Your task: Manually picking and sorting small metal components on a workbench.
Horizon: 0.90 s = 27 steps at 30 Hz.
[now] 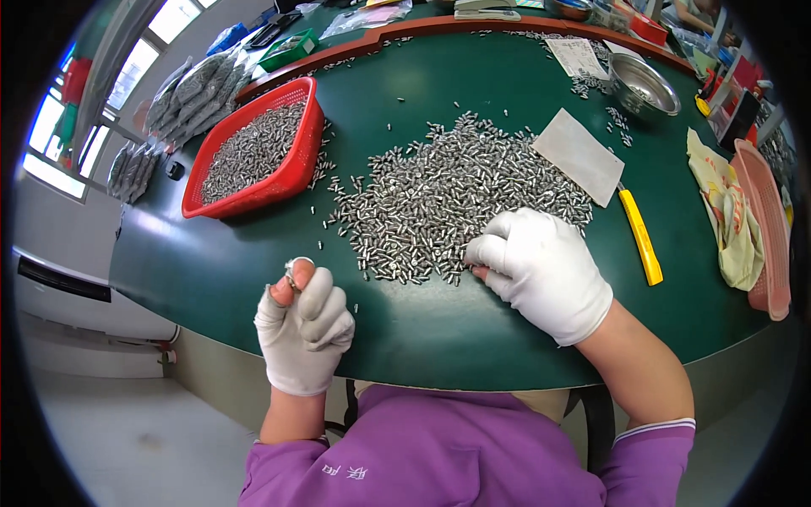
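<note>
A: How is the left hand [306,338] held?
B: Raised above the near edge of the green table [422,338], left of the heap. The bare tips of thumb and forefinger are brought together, and a small metal piece [291,274] is pinched between them; the other fingers are curled.

A: And the right hand [545,270]?
B: Gloved in white, placed palm down at the near right edge of the heap of metal pieces [448,198], with fingers bent and touching it. Whether a piece is gripped cannot be told; the fingertips are partly hidden.

A: Where is the heap located?
B: Spread over the middle of the table, between a red basket [314,118], filled with similar pieces, and a yellow-handled scraper [640,237]. The scraper's flat blade is rested against the heap's right side.

A: Other items noted?
B: A steel bowl [644,87] at far right; a pink basket [770,262] at the right edge.
</note>
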Each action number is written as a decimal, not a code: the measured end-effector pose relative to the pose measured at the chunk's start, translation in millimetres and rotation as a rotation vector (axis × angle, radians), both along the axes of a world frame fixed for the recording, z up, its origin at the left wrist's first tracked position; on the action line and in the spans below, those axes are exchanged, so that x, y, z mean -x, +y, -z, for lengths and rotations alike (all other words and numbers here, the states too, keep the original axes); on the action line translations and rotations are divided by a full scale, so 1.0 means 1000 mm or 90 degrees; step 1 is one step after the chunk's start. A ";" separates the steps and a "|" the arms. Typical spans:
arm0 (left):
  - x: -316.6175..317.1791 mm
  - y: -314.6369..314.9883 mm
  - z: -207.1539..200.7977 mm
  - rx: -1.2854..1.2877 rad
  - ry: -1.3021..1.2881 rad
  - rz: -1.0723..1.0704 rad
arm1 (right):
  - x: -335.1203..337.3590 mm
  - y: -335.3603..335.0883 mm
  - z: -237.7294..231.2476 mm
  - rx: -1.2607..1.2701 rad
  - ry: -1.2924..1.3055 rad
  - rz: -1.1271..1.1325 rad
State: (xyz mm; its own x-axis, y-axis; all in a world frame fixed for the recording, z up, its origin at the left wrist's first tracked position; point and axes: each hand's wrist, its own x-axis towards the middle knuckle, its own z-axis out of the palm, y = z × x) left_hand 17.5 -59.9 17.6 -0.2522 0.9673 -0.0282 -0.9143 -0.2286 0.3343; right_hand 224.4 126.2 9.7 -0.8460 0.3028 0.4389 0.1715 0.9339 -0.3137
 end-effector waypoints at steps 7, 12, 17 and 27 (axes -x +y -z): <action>0.043 -0.023 0.031 -0.013 -0.051 -0.190 | 0.012 -0.014 -0.005 -0.096 0.043 -0.052; 0.053 -0.025 0.037 -0.004 -0.041 -0.314 | 0.056 -0.051 -0.013 -0.062 -0.007 -0.188; 0.062 -0.030 0.043 0.012 -0.018 -0.417 | 0.144 -0.084 0.004 -0.174 -0.059 -0.265; 0.060 -0.032 0.045 -0.003 0.007 -0.333 | 0.125 -0.074 0.009 -0.209 -0.024 -0.214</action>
State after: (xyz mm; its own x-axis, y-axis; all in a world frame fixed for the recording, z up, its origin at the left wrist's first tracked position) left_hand -42.9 -91.9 -27.4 -0.7020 0.7120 -0.0180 -0.6737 -0.6557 0.3408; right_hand 99.8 52.2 0.4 -0.8904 -0.1397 0.4332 -0.1512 0.9885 0.0080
